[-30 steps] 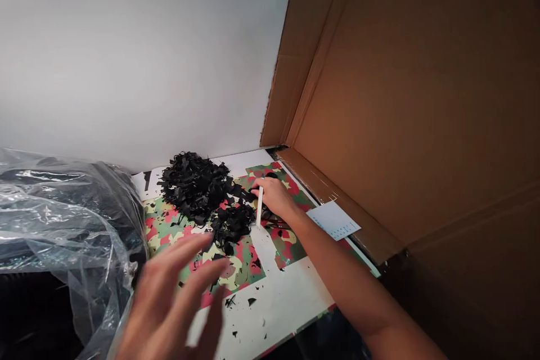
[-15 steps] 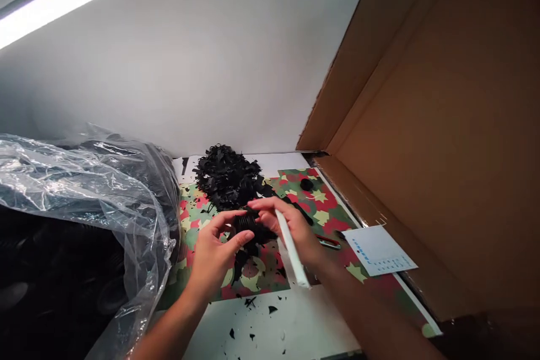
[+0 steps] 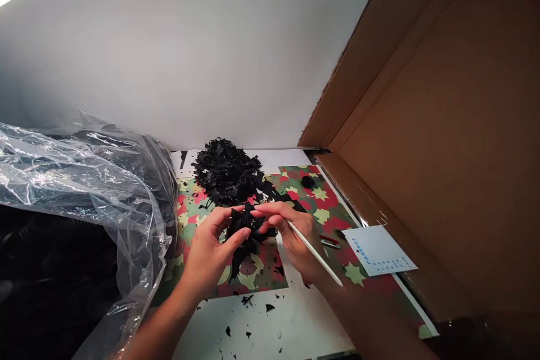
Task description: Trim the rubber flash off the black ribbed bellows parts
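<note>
My left hand (image 3: pixel 206 250) is closed round a small black ribbed part (image 3: pixel 240 219), thumb below and fingers above. In my right hand (image 3: pixel 298 241) a thin white stick (image 3: pixel 317 254) is tucked, slanting down toward the wrist. The right fingertips touch the upper right side of the ribbed part; whether they pinch some of its edge is hard to see. Black scraps (image 3: pixel 242 253) lie beneath both hands. Just beyond them rises a heap of black trimmings (image 3: pixel 225 171).
A clear plastic bag (image 3: pixel 143 202) of black parts stands at left. On the patterned sheet (image 3: pixel 354 275) lie a round black piece (image 3: pixel 307 182) and a red-edged cutter (image 3: pixel 329 242). A white printed card (image 3: pixel 379 250) rests by the cardboard wall (image 3: pixel 442 140) at right.
The white stick has swung in my right hand, its lower end now farther right. The ribbed part has turned between my hands, and the view has shifted slightly.
</note>
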Action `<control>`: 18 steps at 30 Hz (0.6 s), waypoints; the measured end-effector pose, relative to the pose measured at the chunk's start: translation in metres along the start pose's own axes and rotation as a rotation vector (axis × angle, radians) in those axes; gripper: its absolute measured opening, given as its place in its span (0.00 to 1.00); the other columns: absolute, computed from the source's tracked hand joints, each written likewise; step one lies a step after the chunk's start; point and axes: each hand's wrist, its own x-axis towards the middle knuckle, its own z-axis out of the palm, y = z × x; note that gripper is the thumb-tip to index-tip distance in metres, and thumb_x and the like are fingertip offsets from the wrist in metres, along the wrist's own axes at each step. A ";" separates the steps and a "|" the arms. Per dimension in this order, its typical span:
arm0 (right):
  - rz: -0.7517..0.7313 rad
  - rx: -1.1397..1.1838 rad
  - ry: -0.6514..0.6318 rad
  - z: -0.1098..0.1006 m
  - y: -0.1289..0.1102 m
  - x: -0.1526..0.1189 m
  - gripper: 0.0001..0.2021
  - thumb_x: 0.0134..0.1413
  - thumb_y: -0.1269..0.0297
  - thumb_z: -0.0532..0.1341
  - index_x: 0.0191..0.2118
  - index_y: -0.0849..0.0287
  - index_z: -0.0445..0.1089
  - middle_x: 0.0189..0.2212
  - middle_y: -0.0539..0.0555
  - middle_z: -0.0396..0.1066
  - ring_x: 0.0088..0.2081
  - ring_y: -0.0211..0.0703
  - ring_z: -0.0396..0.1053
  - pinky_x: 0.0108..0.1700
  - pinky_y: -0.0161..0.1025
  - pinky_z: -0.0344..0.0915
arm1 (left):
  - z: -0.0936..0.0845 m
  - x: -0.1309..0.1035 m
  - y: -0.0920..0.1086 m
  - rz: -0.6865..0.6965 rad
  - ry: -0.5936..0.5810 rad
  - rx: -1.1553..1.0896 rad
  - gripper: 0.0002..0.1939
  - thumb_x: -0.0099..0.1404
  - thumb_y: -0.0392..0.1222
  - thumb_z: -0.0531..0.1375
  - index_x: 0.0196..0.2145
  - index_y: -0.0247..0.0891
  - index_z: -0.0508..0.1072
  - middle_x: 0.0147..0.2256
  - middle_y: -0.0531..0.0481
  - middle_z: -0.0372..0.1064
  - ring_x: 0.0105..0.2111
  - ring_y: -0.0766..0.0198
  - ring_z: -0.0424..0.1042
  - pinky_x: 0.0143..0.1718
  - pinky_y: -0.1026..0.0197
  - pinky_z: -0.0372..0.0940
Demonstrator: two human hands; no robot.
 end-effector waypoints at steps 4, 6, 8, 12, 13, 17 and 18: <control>-0.122 -0.184 0.076 0.007 0.011 0.002 0.13 0.68 0.51 0.62 0.41 0.51 0.80 0.31 0.52 0.72 0.31 0.42 0.73 0.34 0.38 0.71 | 0.002 0.000 -0.003 0.139 -0.011 0.153 0.11 0.59 0.43 0.71 0.41 0.44 0.83 0.36 0.48 0.79 0.37 0.57 0.76 0.40 0.57 0.71; -0.157 -0.243 0.069 0.009 0.011 0.002 0.09 0.66 0.55 0.65 0.39 0.52 0.79 0.31 0.51 0.70 0.31 0.42 0.71 0.33 0.37 0.70 | 0.001 -0.001 -0.004 0.195 -0.020 0.196 0.11 0.59 0.43 0.71 0.40 0.43 0.82 0.35 0.48 0.78 0.35 0.58 0.76 0.38 0.58 0.70; -0.218 -0.285 0.031 0.010 0.008 0.002 0.07 0.68 0.61 0.63 0.38 0.54 0.77 0.30 0.51 0.68 0.30 0.40 0.71 0.32 0.35 0.69 | 0.001 -0.002 -0.005 0.236 -0.012 0.244 0.13 0.57 0.45 0.73 0.41 0.43 0.82 0.34 0.49 0.78 0.34 0.58 0.75 0.37 0.58 0.70; -0.370 -0.463 -0.093 0.009 -0.001 0.000 0.10 0.71 0.67 0.55 0.36 0.57 0.71 0.30 0.51 0.65 0.29 0.38 0.69 0.30 0.33 0.68 | 0.001 -0.006 -0.004 0.321 0.022 0.318 0.13 0.58 0.47 0.74 0.38 0.41 0.80 0.31 0.51 0.76 0.30 0.60 0.73 0.32 0.60 0.68; -0.382 -0.481 -0.101 0.009 -0.002 0.000 0.10 0.71 0.66 0.55 0.36 0.57 0.69 0.30 0.51 0.65 0.28 0.38 0.68 0.30 0.33 0.68 | 0.002 -0.007 -0.003 0.346 0.022 0.319 0.13 0.59 0.48 0.73 0.38 0.41 0.80 0.31 0.51 0.76 0.30 0.61 0.73 0.32 0.61 0.68; -0.244 -0.341 -0.017 0.015 -0.002 0.001 0.07 0.65 0.68 0.56 0.33 0.55 0.62 0.32 0.51 0.62 0.29 0.39 0.64 0.27 0.32 0.68 | 0.005 -0.008 0.005 0.417 0.055 0.292 0.13 0.58 0.51 0.73 0.37 0.43 0.80 0.31 0.52 0.75 0.31 0.62 0.74 0.33 0.63 0.68; -0.197 -0.298 0.018 0.017 -0.002 0.002 0.07 0.63 0.71 0.55 0.32 0.54 0.60 0.31 0.51 0.62 0.29 0.39 0.63 0.26 0.32 0.66 | 0.006 -0.008 0.007 0.427 0.070 0.279 0.12 0.59 0.51 0.73 0.36 0.43 0.81 0.32 0.52 0.76 0.33 0.61 0.74 0.34 0.63 0.69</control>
